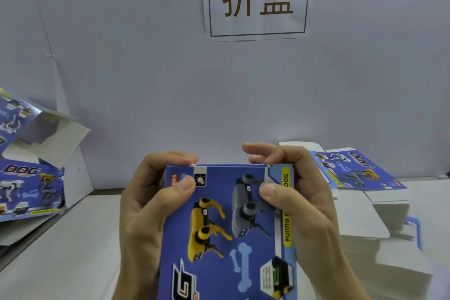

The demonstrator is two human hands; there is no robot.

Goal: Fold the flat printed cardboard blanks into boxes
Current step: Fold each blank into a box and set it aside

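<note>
A blue printed cardboard box (226, 234) with yellow and grey robot dogs fills the lower middle of the head view. My left hand (146, 204) grips its left side, thumb on the printed face and fingers curled over the far top edge. On the right side my right hand (302, 197) holds it the same way, thumb on the grey dog picture, fingers over the top edge. The box's lower end runs out of view.
A stack of flat blanks (360, 173) lies on the white table (73, 251) at the right. Folded blue boxes (29, 178) with open white flaps (56, 139) sit at the left. A grey wall with a paper sign (258, 0) stands behind.
</note>
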